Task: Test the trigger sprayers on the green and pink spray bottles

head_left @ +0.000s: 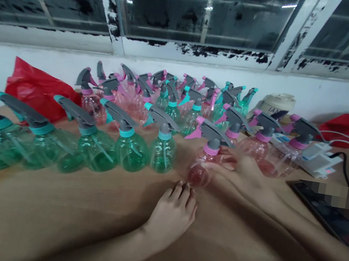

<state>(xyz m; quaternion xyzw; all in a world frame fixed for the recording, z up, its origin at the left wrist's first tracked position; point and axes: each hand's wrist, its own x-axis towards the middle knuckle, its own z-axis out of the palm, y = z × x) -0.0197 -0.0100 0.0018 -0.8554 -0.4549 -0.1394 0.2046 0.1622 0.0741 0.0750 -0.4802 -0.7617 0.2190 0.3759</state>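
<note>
The right hand (248,177) curls round a pink spray bottle (199,172), darker at its base, liquid or tint unclear; at 7 o'clock from it, the left hand (175,214) lies loosely bent, palm down. Similarly dark-based green spray bottles (131,152) line 9 o'clock; tabletop (217,256) spreads at 6, white wall (329,93) at 12.

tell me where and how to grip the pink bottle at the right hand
Probably by the round body of the pink bottle, below its collar, from the right, as the right hand does: the trigger points left and green bottles stand on that side.
</note>
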